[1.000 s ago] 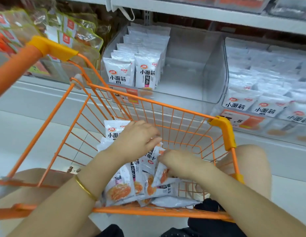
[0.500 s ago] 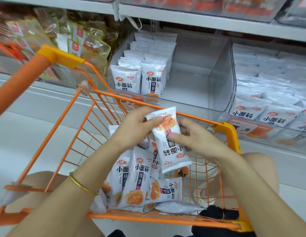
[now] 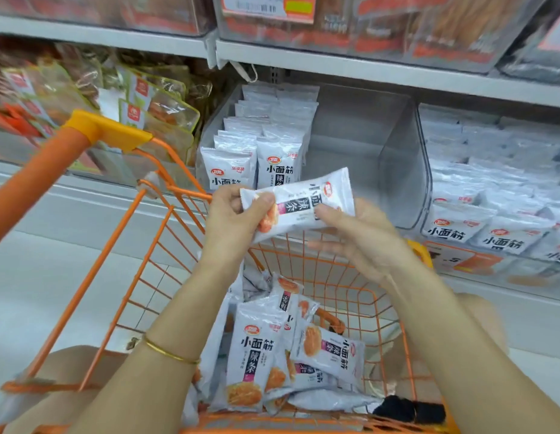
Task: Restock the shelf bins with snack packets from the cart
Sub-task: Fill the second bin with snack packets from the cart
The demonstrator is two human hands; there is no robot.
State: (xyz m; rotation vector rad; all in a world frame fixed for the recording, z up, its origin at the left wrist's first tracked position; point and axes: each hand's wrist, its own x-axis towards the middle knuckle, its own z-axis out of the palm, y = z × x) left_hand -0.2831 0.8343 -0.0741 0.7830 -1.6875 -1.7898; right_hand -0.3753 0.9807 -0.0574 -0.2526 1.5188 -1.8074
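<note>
Left hand (image 3: 231, 220) is pinching the white foil snack packet (image 3: 303, 205) at 9 o'clock, right hand (image 3: 363, 242) pinching at 3, over the orange wire cart (image 3: 37, 186).

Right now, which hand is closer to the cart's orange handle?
Left. The left hand grips the packet right of the handle; the right hand holds the packet's other end, farther right.

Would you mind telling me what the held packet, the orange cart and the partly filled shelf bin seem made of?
Packet: thin plastic film, probably, softly glossy; it creases and bends where gripped. Cart: seemingly metal wire and tubing, orange coated; thin rigid grid. Shelf bin: clear rigid plastic, perhaps acrylic; neighbouring packets show through its wall.
</note>
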